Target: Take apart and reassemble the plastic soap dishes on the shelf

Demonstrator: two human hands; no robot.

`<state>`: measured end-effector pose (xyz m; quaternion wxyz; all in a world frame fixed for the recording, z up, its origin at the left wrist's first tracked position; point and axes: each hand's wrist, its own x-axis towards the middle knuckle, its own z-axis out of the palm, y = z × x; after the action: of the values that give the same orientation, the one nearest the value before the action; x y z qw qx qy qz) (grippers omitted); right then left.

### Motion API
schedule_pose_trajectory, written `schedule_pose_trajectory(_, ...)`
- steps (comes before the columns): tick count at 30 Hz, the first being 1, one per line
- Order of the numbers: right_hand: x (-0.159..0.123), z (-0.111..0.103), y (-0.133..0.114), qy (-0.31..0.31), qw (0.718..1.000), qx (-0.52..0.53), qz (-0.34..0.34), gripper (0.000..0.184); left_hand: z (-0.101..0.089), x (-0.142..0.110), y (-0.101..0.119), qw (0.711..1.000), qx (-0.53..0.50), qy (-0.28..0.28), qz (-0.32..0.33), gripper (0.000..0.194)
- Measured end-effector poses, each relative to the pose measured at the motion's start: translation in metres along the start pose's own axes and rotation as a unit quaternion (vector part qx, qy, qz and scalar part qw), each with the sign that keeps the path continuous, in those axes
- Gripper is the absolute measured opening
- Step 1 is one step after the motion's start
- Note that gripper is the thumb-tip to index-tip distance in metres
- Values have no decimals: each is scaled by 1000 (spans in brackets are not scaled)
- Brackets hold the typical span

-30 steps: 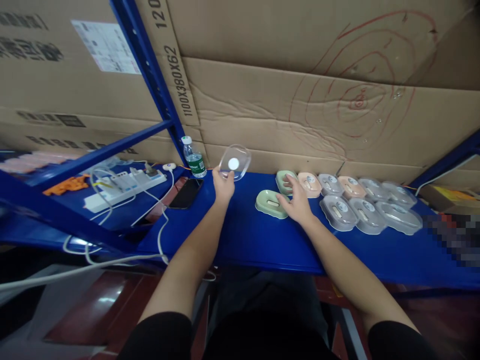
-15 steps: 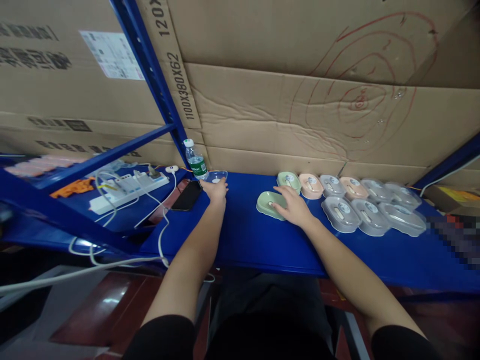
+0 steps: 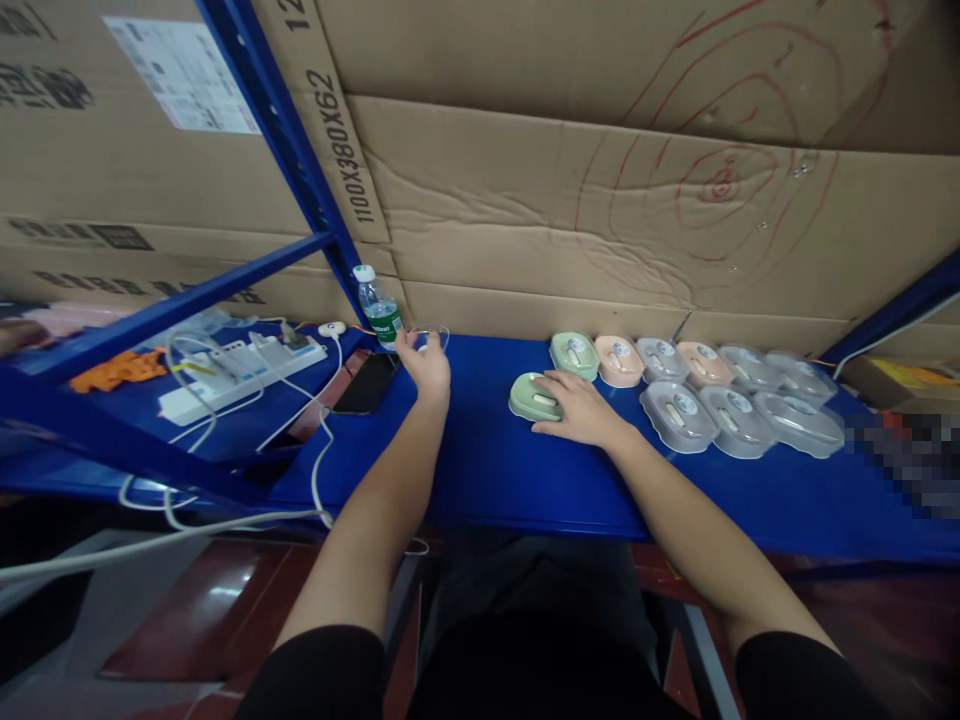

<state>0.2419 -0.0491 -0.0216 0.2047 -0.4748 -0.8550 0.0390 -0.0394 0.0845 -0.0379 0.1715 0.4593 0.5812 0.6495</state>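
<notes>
My right hand (image 3: 581, 408) grips a small pale green oval case (image 3: 531, 395) on the blue shelf, its fingers over the top and its thumb at the near side. Beside the water bottle (image 3: 381, 315), my left hand (image 3: 426, 368) is raised with thumb and fingers apart. Just behind it shows the rim of a clear plastic bowl (image 3: 444, 334), mostly hidden by the hand. Something small and white is visible between the fingers and the bowl, too unclear to name.
Green, peach and grey cases (image 3: 679, 415) stand in two rows on the right. A black phone (image 3: 366, 385) and a white power strip (image 3: 240, 378) with loose cables lie left. A blue upright post (image 3: 289, 150) and cardboard wall (image 3: 487, 210) bound the shelf (image 3: 502, 490).
My right thumb has shifted from the green case's top to its near side, so the hand now grips it. My left hand's fingers have spread near the bowl. The view has tilted slightly.
</notes>
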Motion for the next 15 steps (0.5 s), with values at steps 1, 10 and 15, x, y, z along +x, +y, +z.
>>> schedule_pose_trajectory(1,0,1,1,-5,1000,0,6,86,1,-5,5,1000,-17,-7,15,58)
schedule_pose_trajectory(10,5,6,1,47,996,73,-15,78,-3,-66,51,816,150,-498,252,103)
schedule_pose_trajectory(15,6,3,-2,116,988,103,-19,75,-5,-64,51,809,141,-535,199,127)
